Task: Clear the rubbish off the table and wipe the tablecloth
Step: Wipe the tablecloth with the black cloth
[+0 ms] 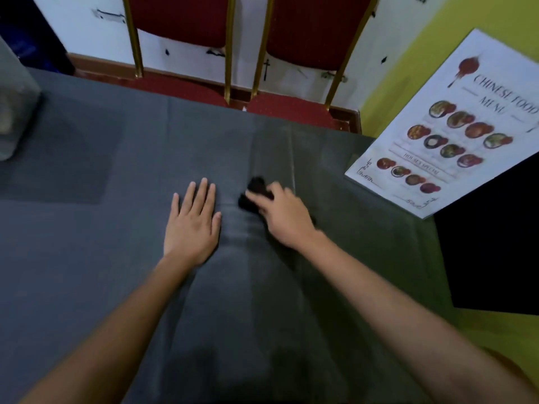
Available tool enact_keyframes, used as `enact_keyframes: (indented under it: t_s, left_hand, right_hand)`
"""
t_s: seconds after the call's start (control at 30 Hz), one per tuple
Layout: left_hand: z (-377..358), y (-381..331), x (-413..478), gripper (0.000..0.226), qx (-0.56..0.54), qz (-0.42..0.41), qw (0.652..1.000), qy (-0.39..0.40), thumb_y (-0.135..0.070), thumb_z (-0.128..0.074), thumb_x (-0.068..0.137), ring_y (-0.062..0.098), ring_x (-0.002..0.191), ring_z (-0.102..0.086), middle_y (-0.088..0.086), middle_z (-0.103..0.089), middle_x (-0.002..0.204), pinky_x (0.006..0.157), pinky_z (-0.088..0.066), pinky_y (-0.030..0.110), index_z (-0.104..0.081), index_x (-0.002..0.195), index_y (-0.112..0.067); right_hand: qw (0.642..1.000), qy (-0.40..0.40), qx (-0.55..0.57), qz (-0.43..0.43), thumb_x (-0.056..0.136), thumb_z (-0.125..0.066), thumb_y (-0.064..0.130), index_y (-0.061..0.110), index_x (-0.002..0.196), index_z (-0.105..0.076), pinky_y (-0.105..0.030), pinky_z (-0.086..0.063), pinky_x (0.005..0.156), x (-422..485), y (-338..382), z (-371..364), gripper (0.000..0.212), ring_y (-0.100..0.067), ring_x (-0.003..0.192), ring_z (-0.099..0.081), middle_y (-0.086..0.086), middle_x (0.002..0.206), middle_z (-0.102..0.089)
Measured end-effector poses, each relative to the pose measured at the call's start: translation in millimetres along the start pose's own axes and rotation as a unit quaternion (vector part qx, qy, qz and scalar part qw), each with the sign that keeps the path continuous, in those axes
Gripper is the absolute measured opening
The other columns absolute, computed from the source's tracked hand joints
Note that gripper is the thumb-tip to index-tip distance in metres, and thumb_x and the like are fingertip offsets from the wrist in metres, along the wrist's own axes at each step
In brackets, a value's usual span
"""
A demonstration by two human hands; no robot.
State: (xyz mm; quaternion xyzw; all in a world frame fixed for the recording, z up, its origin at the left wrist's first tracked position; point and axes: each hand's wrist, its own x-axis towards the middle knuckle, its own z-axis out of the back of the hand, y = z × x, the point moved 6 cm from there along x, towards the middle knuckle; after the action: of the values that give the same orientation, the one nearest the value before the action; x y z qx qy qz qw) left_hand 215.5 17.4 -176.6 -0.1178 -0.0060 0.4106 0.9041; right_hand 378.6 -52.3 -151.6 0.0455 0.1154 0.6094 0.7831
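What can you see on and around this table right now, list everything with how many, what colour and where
tablecloth: one, dark grey, covering the table, creased near the middle
wiping cloth: one, black, bunched on the tablecloth under the right hand
menu: one, white with food pictures, at the table's right edge
chairs: two, red with gold frames, side by side at the far side of the table
container: one, pale grey and see-through, far left edge, too blurred to identify
wall: yellow-green, at the right behind the menu
left hand: one, flat on the tablecloth, fingers straight
right hand: one, fingers curled over the wiping cloth
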Motion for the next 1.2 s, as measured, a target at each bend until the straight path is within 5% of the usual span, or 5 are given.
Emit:
enact_keyframes:
  t_s: [0.23,0.43,0.87,1.0,1.2]
  left_hand:
    - [-3,-6,-41,0.069,-0.002,0.035,0.999,-0.005,-0.045,-0.004,0.091,0.025,0.146,-0.007,0.005,-0.012,0.158,0.116,-0.004,0.046,-0.017,0.149,-0.011]
    - [-10,-25,-79,0.07,0.004,0.044,0.999,-0.002,-0.045,-0.003,0.09,0.025,0.146,-0.005,0.005,-0.01,0.158,0.116,-0.003,0.045,-0.015,0.15,-0.012]
    - [-28,-58,-190,0.072,-0.017,0.071,0.997,0.018,-0.046,-0.003,0.089,0.027,0.146,-0.009,0.006,-0.013,0.158,0.115,-0.007,0.049,-0.017,0.149,-0.01]
    - [-33,-74,-210,0.072,-0.019,0.06,0.998,0.027,-0.046,-0.004,0.09,0.028,0.145,-0.011,0.007,-0.015,0.157,0.115,-0.01,0.051,-0.02,0.149,-0.009]
    - [-40,-86,-234,0.073,-0.002,0.046,0.999,0.021,-0.048,0.001,0.088,0.026,0.145,-0.005,0.006,-0.011,0.157,0.115,-0.008,0.05,-0.014,0.149,-0.011]
  right_hand:
    - [0.988,0.027,-0.018,0.15,0.089,-0.042,0.031,0.04,0.131,-0.052,-0.034,-0.046,0.061,-106,26,-10,0.044,-0.027,0.079,-0.055,-0.006,0.103,-0.055]
    - [0.999,-0.008,0.009,-0.029,0.095,-0.049,0.025,0.041,0.14,-0.041,-0.045,-0.045,0.087,-58,12,-7,0.048,-0.034,0.108,-0.046,-0.01,0.126,-0.043]
    - [0.989,0.028,-0.042,0.14,0.076,-0.06,0.034,0.046,0.129,-0.046,-0.029,-0.045,0.057,-310,63,-43,0.056,-0.019,0.076,-0.057,0.0,0.1,-0.056]
    - [0.995,0.004,-0.071,0.067,0.08,-0.044,0.04,0.046,0.126,-0.052,-0.03,-0.048,0.055,-350,-5,-23,0.047,-0.02,0.076,-0.061,-0.003,0.101,-0.061]
    - [0.981,0.024,-0.105,-0.164,0.079,-0.069,0.014,0.048,0.13,-0.051,-0.028,-0.041,0.056,-436,-132,-8,0.064,-0.022,0.079,-0.058,-0.004,0.101,-0.057]
